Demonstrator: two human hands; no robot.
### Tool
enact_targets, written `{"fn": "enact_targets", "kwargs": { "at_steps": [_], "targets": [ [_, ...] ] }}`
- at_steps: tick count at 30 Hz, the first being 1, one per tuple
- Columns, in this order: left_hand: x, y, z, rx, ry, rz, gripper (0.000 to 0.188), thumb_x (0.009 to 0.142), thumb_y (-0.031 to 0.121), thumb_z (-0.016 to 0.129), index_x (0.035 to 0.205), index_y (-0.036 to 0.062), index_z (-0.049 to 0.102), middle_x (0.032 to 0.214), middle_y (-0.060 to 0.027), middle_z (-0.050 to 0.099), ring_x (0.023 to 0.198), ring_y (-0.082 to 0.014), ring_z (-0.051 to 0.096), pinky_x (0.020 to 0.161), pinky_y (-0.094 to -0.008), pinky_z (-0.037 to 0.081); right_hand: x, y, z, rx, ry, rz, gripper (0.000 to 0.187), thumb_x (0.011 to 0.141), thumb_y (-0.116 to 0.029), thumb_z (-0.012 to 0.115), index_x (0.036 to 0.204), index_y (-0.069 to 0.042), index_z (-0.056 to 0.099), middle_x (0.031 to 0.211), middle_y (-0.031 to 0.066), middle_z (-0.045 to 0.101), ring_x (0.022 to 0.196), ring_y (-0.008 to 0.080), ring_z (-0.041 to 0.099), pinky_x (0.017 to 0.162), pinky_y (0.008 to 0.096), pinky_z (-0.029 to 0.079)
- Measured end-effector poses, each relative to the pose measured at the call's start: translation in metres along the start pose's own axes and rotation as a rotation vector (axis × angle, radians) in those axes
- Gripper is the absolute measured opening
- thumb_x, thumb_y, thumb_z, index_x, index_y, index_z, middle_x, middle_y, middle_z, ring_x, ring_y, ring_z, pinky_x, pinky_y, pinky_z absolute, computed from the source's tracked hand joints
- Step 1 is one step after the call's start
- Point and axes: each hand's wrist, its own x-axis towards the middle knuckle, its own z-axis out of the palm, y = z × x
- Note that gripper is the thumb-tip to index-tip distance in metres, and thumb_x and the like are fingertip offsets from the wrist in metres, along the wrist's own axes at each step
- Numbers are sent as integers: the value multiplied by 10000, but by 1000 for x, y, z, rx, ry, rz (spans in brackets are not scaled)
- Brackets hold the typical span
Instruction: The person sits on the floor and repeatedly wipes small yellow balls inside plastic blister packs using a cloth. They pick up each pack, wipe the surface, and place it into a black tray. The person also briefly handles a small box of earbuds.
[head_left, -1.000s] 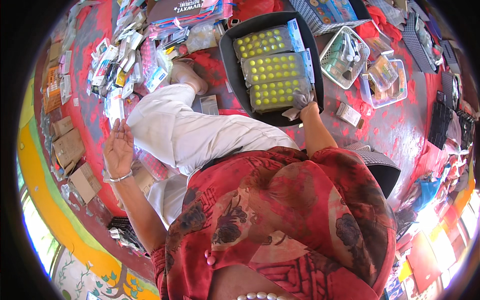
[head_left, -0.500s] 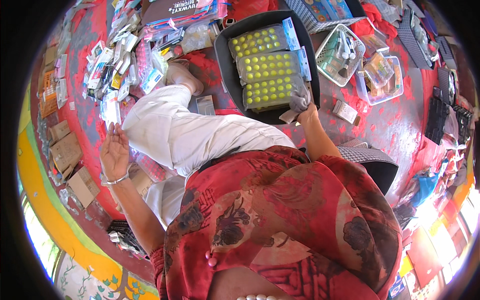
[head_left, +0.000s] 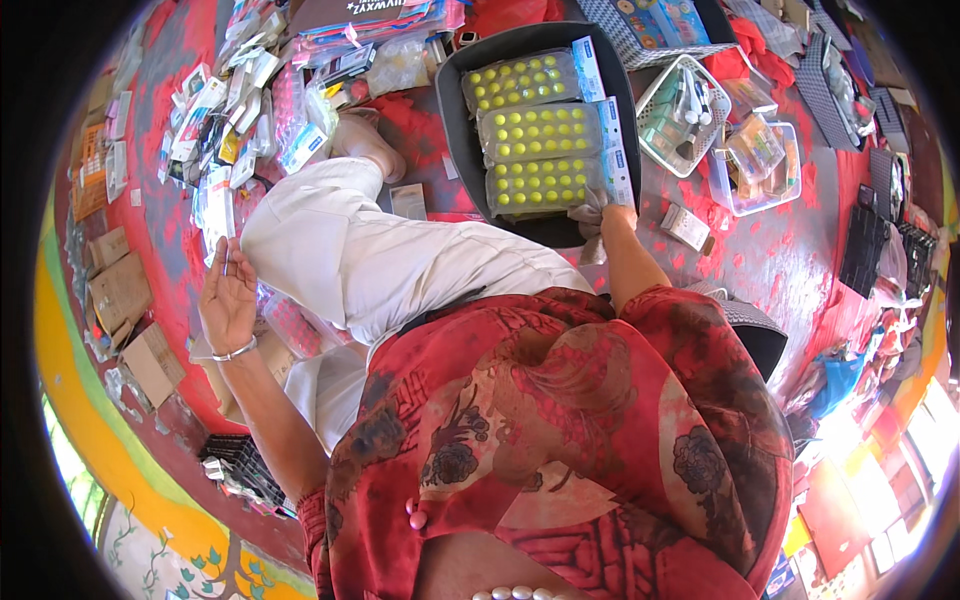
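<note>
My right hand [head_left: 619, 219] grips a grey cloth [head_left: 588, 212] at the near right corner of a dark grey bin [head_left: 462, 150]. Inside the bin lie clear packs [head_left: 540, 130] of small yellow-green round pieces, set in rows, with blue and white cards [head_left: 613, 130] along their right side. The cloth touches the lowest pack and its card. Off to the left, my left hand [head_left: 229, 300] is palm up with its fingers stretched out, beside my white-trousered knee. It holds nothing that I can make out.
A heap of small boxes and packets [head_left: 220, 120] lies at the far left. Right of the bin stand a white basket [head_left: 652, 150] with bottles and brushes and a clear tub [head_left: 745, 205]. A small box [head_left: 687, 228] lies on the red, worn floor. Flattened cardboard [head_left: 150, 368] is at left.
My right hand has shifted slightly, and the cloth now bunches against the lowest pack's corner. My left hand's fingers have curled in a little. The view has moved slightly.
</note>
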Motion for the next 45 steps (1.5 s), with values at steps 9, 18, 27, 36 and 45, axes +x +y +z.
{"fn": "enact_targets", "kwargs": {
  "at_steps": [9, 18, 27, 36, 45],
  "targets": [
    [-3, 13, -9, -40, 8, 11, 376, 891, 73, 450, 1238, -57, 386, 1172, -147, 490, 996, -218, 520, 865, -316, 451, -38, -29, -47, -466, -137, -257, 483, 771, -336, 571, 1186, -91, 532, 1102, 138, 594, 1028, 247, 578, 860, 365, 450],
    [-19, 26, -4, -47, 23, 76, 348, 894, 66, 441, 1218, -60, 406, 1162, -140, 504, 1004, -231, 514, 871, -320, 447, -64, -44, -2, -1023, -250, -955, 706, 841, -108, 479, 1387, -380, 122, 1087, 223, 560, 997, 325, 573, 804, 398, 470],
    [-45, 22, -33, -105, 94, 92, 330, 894, 76, 447, 1199, -51, 433, 1153, -142, 516, 1010, -240, 519, 858, -332, 461, -70, -41, 8, -953, -186, -1164, 730, 781, -55, 525, 1384, -300, 193, 1115, 215, 480, 809, 314, 619, 654, 403, 514],
    [-97, 17, -60, -123, 116, 242, 390, 873, 76, 468, 1234, -53, 401, 1178, -148, 503, 1035, -229, 504, 896, -331, 433, -85, -68, 34, -1079, -405, -1329, 467, 770, -162, 545, 1228, -170, 452, 987, 155, 618, 938, 297, 601, 725, 417, 500],
    [-136, -4, -132, -301, 357, 429, 409, 892, 129, 442, 1253, -52, 380, 1143, -140, 521, 994, -204, 537, 867, -300, 462, -107, -181, 45, -1495, -177, -1542, 745, 715, -121, 594, 1371, -241, 262, 1280, 134, 456, 982, 328, 576, 794, 423, 477]
  ]
}}
